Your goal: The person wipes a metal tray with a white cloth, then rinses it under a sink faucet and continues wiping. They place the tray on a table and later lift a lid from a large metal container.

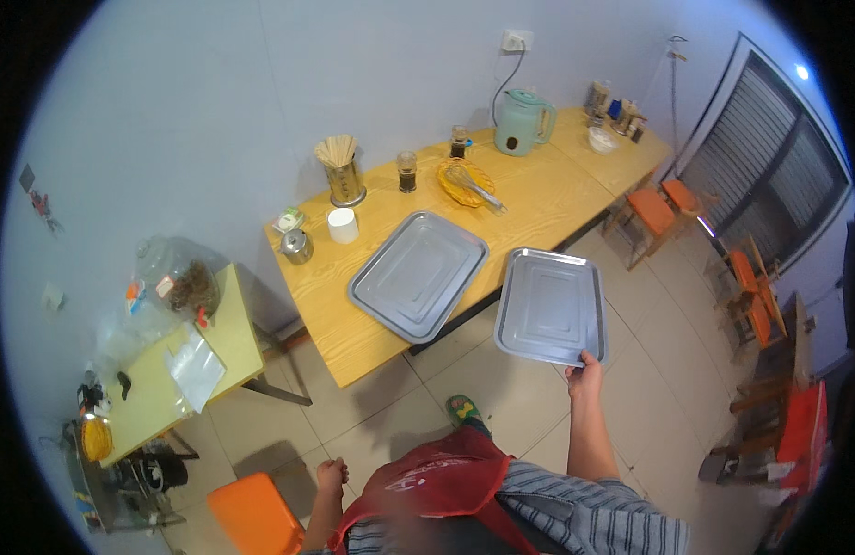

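My right hand [585, 378] grips the near edge of a rectangular metal tray [553, 305], thumb on top of the rim. This tray reaches out over the floor beside the table's front edge. A second metal tray [420, 277] lies on the wooden table [316, 322], its near corner at the front edge. Down by my side, my left hand [332, 473] is loosely curled with nothing visible in it, close to an orange stool [254, 513].
A yellow basket [447, 191] with a whisk [474, 187], a green electric kettle [521, 125], a chopstick holder [344, 180], a white paper roll [342, 225] and a steel pot [297, 246] stand on the table. Left is a smaller table [236, 326]; orange-seated chairs [650, 210] stand right.
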{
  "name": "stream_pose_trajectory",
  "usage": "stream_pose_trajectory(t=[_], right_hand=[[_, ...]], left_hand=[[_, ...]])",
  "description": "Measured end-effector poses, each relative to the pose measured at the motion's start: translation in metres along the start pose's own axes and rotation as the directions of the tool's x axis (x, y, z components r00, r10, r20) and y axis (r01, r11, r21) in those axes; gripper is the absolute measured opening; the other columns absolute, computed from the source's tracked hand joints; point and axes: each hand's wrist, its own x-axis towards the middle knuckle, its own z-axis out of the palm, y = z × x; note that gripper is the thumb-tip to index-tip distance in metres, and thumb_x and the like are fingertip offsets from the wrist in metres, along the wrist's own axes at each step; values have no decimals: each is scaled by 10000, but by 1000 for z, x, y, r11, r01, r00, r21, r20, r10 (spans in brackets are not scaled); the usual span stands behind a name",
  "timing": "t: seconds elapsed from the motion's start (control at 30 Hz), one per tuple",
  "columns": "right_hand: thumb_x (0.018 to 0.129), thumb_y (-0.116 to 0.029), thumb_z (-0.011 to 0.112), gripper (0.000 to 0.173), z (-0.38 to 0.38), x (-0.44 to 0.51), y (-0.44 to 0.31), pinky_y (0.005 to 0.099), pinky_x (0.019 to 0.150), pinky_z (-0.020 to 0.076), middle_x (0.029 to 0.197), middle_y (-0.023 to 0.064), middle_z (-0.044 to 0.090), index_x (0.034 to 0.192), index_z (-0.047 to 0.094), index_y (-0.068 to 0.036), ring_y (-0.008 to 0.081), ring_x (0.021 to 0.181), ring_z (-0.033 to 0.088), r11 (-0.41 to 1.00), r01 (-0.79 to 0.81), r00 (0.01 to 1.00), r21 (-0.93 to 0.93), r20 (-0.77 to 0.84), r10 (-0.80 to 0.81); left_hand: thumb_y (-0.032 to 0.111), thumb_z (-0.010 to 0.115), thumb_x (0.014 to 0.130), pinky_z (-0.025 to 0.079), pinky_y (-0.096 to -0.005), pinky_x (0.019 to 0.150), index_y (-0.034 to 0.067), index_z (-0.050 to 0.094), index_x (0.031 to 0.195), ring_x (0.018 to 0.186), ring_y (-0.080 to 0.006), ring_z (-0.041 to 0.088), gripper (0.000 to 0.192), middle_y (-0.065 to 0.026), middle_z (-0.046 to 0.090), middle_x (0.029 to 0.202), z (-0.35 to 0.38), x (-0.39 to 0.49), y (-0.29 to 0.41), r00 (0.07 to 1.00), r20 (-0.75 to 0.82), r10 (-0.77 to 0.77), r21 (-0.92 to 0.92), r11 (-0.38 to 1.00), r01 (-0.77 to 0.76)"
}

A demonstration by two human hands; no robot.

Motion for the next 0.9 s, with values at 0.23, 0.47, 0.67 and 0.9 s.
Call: stream_pose_trajectory(t=[0.23,0.47,0.67,0.9], right_hand=[[892,-188,557,125,78,177,-25,283,392,442,687,41,557,853,523,-75,173,498,531,980,-195,978,-42,64,197],[900,-261,571,217,119,279,-12,297,472,492,781,67,584,949,522,-55,197,594,562,941,-326,930,-88,151,336],[892,-280,555,270,127,310,8,325,582,495,874,83,622,988,545,-28,235,768,608,849,-503,806,-162,267,529],[863,-171,562,144,81,281,50,325,563,494,808,104,628,911,571,-35,231,692,609,822,-343,857,-456,207,472]], left_hand=[[78,553,857,391,-323,396,-14,533,688,470,-195,503,194,-95,530,575,92,-38,-3,985,-81,154,244,961,-130],[22,583,830,470,-299,453,-47,581,812,539,-221,595,71,-136,614,677,174,-58,42,971,-185,-150,-111,985,131],[61,630,816,478,-275,465,-56,619,886,550,-179,611,137,-120,644,710,186,-82,39,960,-225,-165,-68,986,153],[131,750,685,502,-292,508,0,642,910,567,-156,615,283,-89,658,722,183,-107,-18,939,-301,-166,208,950,234]])
